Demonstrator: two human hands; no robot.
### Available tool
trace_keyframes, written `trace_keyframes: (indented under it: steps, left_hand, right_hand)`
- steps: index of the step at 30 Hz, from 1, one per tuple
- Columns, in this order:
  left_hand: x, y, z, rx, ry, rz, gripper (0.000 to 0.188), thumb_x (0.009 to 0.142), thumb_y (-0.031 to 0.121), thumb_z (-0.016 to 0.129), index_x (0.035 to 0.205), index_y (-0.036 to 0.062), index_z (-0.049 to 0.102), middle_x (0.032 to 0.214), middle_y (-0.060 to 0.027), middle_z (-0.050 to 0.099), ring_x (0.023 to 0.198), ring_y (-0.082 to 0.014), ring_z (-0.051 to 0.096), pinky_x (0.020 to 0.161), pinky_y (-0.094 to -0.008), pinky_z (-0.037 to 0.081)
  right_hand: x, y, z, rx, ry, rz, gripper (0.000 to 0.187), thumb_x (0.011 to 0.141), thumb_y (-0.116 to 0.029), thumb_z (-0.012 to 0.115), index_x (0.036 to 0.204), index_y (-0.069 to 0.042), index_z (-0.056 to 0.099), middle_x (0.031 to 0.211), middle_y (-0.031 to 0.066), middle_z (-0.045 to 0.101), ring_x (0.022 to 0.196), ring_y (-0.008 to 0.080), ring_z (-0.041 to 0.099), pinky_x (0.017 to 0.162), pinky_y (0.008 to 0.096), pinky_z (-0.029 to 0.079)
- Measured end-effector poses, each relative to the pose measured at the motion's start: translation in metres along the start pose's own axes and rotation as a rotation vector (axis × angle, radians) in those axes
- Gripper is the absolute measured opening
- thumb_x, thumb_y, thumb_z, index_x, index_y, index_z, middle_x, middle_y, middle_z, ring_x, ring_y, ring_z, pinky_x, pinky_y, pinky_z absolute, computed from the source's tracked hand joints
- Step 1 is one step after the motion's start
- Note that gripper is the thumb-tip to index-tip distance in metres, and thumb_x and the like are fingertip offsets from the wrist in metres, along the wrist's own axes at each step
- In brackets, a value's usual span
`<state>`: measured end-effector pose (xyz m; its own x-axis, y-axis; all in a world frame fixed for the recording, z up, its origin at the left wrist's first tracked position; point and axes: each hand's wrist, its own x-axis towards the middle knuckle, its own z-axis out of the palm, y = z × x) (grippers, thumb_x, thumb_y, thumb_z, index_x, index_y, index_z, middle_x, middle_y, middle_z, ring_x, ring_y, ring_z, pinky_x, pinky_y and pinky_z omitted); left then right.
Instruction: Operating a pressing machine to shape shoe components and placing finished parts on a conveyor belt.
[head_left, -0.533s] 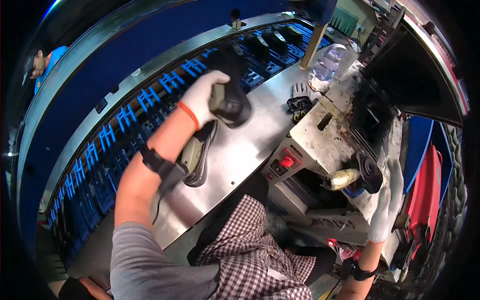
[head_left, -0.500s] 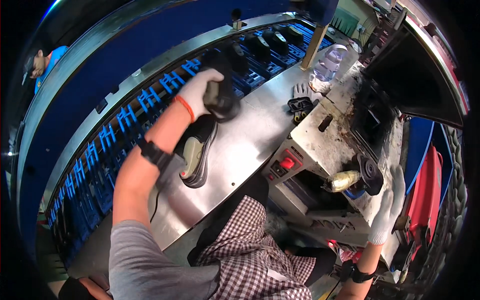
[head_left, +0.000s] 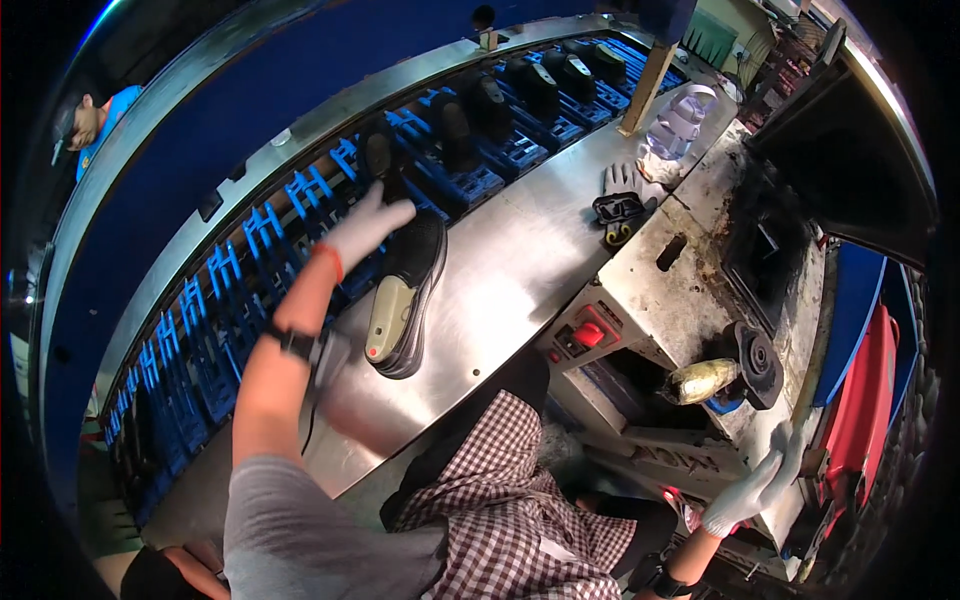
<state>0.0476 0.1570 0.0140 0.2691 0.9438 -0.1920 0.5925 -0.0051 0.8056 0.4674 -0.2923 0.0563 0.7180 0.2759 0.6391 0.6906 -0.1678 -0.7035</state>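
Note:
My left hand [head_left: 365,232], in a white glove, reaches over the blue slatted rack. Its fingers are spread, with nothing held. Just beyond the fingertips a dark shoe [head_left: 379,158] sits on the rack; whether they touch it I cannot tell. Beside the hand, on the metal table [head_left: 480,300], lies a black shoe [head_left: 425,250] with a pale green shoe last [head_left: 390,312] showing at its near end. My right hand [head_left: 752,495], also gloved, is low beside the machine at the right, its fingers stretched out and holding nothing.
More dark shoes [head_left: 530,82] line the blue rack [head_left: 262,232]. A clear jug [head_left: 682,122] and gloves [head_left: 622,190] lie at the table's far end. The stained machine [head_left: 640,270] has a red switch [head_left: 589,334] and a black round fixture [head_left: 760,362]. A person [head_left: 92,125] is at far left.
My left hand has let go of the dark shoe, which now sits on the rack, and has drawn slightly left. My right hand has moved lower beside the machine.

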Motion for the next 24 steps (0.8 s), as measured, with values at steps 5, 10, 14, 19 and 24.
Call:
trace_keyframes:
  steps: [5, 10, 14, 19, 24]
  left_hand:
    - [-0.122, 0.037, 0.022, 0.033, -0.114, -0.122, 0.112, 0.080, 0.026, 0.079, 0.162, -0.0087, 0.010, 0.141, -0.0254, 0.056, 0.126, -0.0267, 0.058, 0.108, -0.0321, 0.045]
    - [-0.126, -0.006, 0.011, -0.252, 0.006, -0.020, 0.101, 0.078, 0.016, 0.075, 0.161, -0.0063, 0.022, 0.135, -0.0217, 0.061, 0.119, -0.0275, 0.063, 0.107, -0.0338, 0.047]
    - [-0.139, -0.052, 0.020, -1.262, -0.523, -0.106, 0.062, 0.082, 0.011, 0.061, 0.142, -0.0057, 0.054, 0.134, -0.0209, 0.065, 0.114, -0.0296, 0.069, 0.101, -0.0405, 0.057]
    - [-0.186, 0.038, 0.077, -1.357, -0.504, 0.144, 0.106, 0.067, 0.015, 0.083, 0.158, -0.0030, 0.032, 0.153, -0.0201, 0.051, 0.136, -0.0355, 0.055, 0.118, -0.0490, 0.044]
    - [-0.210, 0.188, 0.103, -1.027, -0.552, 0.354, 0.111, 0.066, 0.020, 0.086, 0.160, -0.0029, 0.030, 0.152, -0.0183, 0.051, 0.139, -0.0308, 0.053, 0.119, -0.0404, 0.040]
  right_hand:
    - [-0.043, -0.017, 0.006, 0.115, -0.173, -0.235, 0.036, 0.099, -0.002, 0.045, 0.131, 0.006, 0.058, 0.125, 0.0225, 0.063, 0.112, 0.0308, 0.063, 0.104, 0.0437, 0.051]
    - [-0.072, -0.060, 0.056, 0.438, -0.515, -0.306, 0.019, 0.091, -0.003, 0.058, 0.107, 0.000, 0.067, 0.098, 0.0199, 0.069, 0.092, 0.0326, 0.066, 0.081, 0.0423, 0.055]
    - [-0.078, -0.083, 0.076, 0.602, -0.977, -0.185, 0.040, 0.086, -0.001, 0.060, 0.125, 0.005, 0.067, 0.108, 0.0183, 0.071, 0.102, 0.0336, 0.068, 0.094, 0.0422, 0.053]
    - [-0.073, -0.132, 0.106, 0.609, -1.336, -0.149, 0.097, 0.091, -0.028, 0.075, 0.162, 0.005, 0.017, 0.168, 0.0299, 0.016, 0.158, 0.0406, 0.018, 0.127, 0.0413, 0.023]
    - [-0.009, -0.156, 0.065, 0.671, -1.114, 0.014, 0.116, 0.081, -0.020, 0.080, 0.165, 0.003, 0.003, 0.170, 0.0316, 0.003, 0.161, 0.0381, 0.003, 0.129, 0.0384, 0.011]
